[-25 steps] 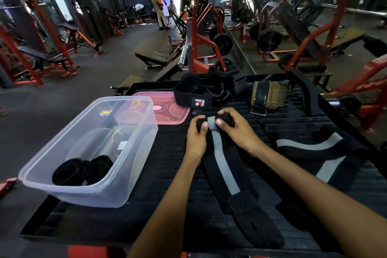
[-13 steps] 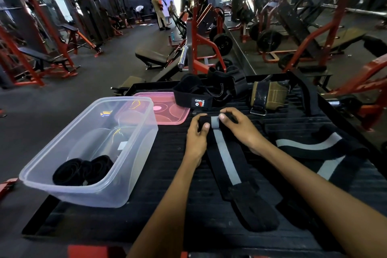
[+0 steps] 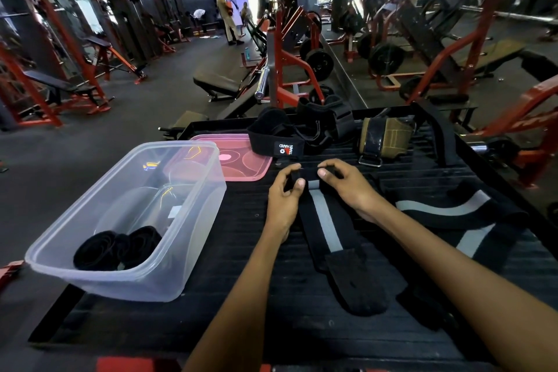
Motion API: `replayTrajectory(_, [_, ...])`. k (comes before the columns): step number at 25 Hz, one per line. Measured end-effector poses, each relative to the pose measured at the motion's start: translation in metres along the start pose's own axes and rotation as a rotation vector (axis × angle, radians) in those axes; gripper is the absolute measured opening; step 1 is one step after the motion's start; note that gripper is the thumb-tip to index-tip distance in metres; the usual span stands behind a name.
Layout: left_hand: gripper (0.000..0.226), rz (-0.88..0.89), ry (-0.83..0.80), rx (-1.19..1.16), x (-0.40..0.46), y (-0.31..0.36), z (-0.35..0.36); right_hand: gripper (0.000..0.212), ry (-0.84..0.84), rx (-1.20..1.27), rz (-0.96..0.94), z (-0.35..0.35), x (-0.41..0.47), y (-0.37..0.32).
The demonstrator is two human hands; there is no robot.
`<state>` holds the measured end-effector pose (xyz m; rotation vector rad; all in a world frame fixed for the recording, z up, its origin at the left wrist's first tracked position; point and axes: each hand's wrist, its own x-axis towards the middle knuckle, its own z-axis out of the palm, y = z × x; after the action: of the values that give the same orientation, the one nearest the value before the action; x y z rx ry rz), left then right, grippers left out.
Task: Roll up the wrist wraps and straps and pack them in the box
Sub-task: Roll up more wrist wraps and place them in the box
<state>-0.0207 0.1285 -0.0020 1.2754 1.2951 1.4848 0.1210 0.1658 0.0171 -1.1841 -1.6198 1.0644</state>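
My left hand point(image 3: 283, 193) and right hand point(image 3: 344, 183) pinch the far end of one black wrist wrap point(image 3: 324, 220) with a grey centre stripe, thumbs on top and fingers curled round a small starting roll. The wrap lies flat on the black ribbed table point(image 3: 241, 251), its length running toward me at 6 o'clock and ending in a wide dark tab, so, by my judgement, it can be wound evenly toward that closure. The clear plastic box point(image 3: 169, 251) stands at 9 o'clock of my hands, within reach, and holds two finished black rolls point(image 3: 117, 246) near its front wall. Its pink lid point(image 3: 238, 160) lies off, at 11 o'clock, leaving the box open for packing. At 3 to 4 o'clock lie further striped wraps point(image 3: 453, 214), loosely overlapped; I cannot tell their exact number. At 12 o'clock sits a heap of black straps point(image 3: 299, 133), uncounted because tangled, and at 1 o'clock one olive cuff point(image 3: 386, 137) with a metal ring.
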Motion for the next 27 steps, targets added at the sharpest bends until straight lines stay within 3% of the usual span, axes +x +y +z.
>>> replayTrajectory(4, [0.030, -0.094, 0.038, -0.083, 0.0039, -0.0060, 0.0003, 0.018, 0.000, 0.046, -0.058, 0.0014, -0.0025, -0.0021])
replayTrajectory(8, [0.030, -0.034, 0.042, -0.053, 0.0004, -0.0001, 0.0003, 0.026, 0.024, 0.033, 0.015, 0.0036, -0.0016, -0.0003])
replayTrajectory(14, [0.031, -0.140, 0.039, -0.046, 0.0028, -0.0047, 0.0021, 0.018, 0.010, 0.061, -0.059, 0.0025, -0.0029, -0.0026])
replayTrajectory(19, [0.034, -0.072, 0.020, -0.023, 0.0008, -0.0022, 0.0009, 0.021, 0.030, 0.031, 0.011, 0.0026, 0.0000, 0.0005])
replayTrajectory(23, [0.033, -0.130, -0.025, -0.041, 0.0031, -0.0058, 0.0003, 0.015, -0.029, 0.091, -0.033, 0.0009, -0.0014, 0.0008])
replayTrajectory(27, [0.030, -0.076, 0.027, -0.043, 0.0020, -0.0025, -0.0003, 0.017, -0.004, 0.096, 0.018, 0.0041, -0.0026, -0.0014])
